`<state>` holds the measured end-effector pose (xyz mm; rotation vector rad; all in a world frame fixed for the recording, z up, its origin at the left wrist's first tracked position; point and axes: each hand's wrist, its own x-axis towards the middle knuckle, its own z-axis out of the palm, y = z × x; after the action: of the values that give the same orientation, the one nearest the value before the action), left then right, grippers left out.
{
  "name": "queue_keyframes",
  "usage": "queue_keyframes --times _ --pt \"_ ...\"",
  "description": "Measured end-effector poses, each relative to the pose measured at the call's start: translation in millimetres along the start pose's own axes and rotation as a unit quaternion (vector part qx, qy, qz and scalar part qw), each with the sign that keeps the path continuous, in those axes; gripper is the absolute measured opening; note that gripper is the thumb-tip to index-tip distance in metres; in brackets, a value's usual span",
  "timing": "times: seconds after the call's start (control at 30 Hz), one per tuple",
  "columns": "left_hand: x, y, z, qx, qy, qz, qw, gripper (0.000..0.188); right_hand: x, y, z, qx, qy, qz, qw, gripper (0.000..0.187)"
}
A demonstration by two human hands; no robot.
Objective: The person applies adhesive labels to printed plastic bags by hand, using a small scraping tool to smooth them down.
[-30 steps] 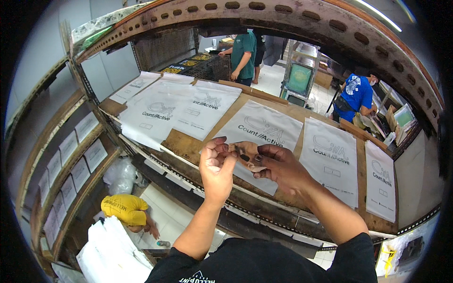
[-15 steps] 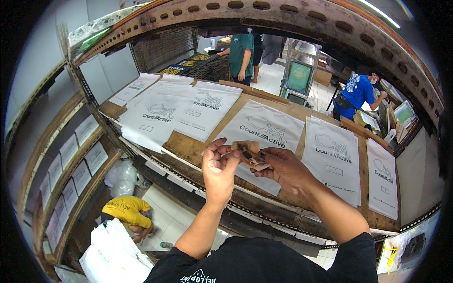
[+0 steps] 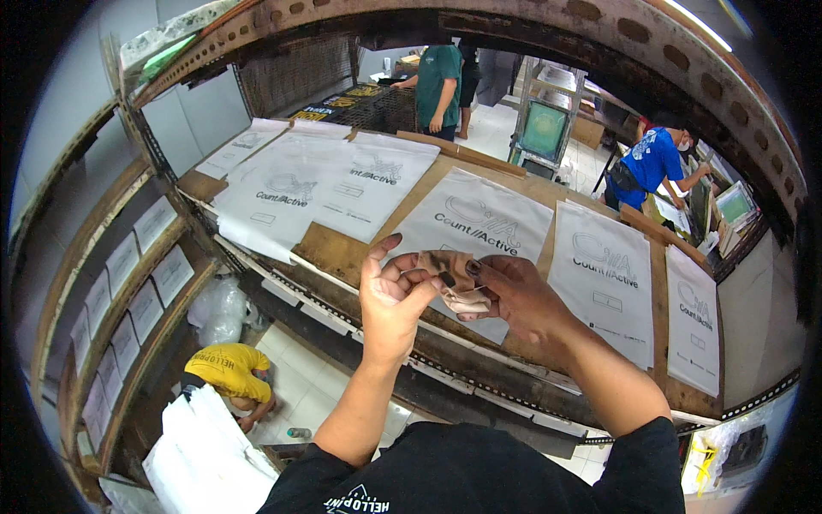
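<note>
A small beige cloth rag [image 3: 467,295] with dark ink-like stains is stretched between my two hands, above the front edge of a brown board shelf. My left hand [image 3: 392,301] pinches its left side between thumb and fingers. On the other side my right hand [image 3: 524,298] grips the rag, its fingertips darkened. Just beyond the hands lies a white printed sheet [image 3: 488,206], partly covered by them. More white sheets with the same grey and black print rest to the left [image 3: 287,188] and right [image 3: 599,295] on the board [image 3: 338,257].
A perforated metal beam [image 3: 514,30] arches overhead. Curved-looking racks [image 3: 163,248] with white sheets stand at left. Below, a person in yellow [image 3: 227,373] crouches beside a white stack [image 3: 205,450]. Beyond the shelf are a person in green [image 3: 438,86] and one in blue [image 3: 646,163].
The rag is opened out flatter between my hands, showing more of its stained face. My right-hand fingers have shifted on it, and the view has moved slightly.
</note>
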<state>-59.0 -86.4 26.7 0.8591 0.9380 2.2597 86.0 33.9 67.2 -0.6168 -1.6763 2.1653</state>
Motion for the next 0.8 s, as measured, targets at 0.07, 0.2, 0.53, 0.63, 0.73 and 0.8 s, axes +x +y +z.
queue_keyframes --times 0.07,0.2,0.53,0.63,0.73,0.8 --pt "2 3 -3 -0.007 -0.022 -0.008 1.000 0.072 -3 -5 3 -0.011 -0.006 0.008 1.000 0.032" --pt "1 10 -4 0.008 -0.027 -0.031 0.999 0.074 -4 -3 5 -0.030 -0.009 0.003 0.999 0.028" --pt "-5 -3 5 0.059 0.022 0.038 0.997 0.067 -4 3 3 -0.035 0.042 -0.025 0.998 0.018" --pt "-7 -5 13 -0.005 -0.003 0.008 1.000 0.062 -2 6 -2 -0.020 0.031 -0.053 0.998 0.019" --pt "-7 -3 12 -0.045 -0.033 -0.078 0.995 0.053 0 7 -6 -0.012 0.027 -0.057 0.998 0.019" --pt "-7 -5 12 -0.060 -0.031 -0.148 0.987 0.040 -3 6 -8 -0.015 0.028 -0.070 0.997 0.018"
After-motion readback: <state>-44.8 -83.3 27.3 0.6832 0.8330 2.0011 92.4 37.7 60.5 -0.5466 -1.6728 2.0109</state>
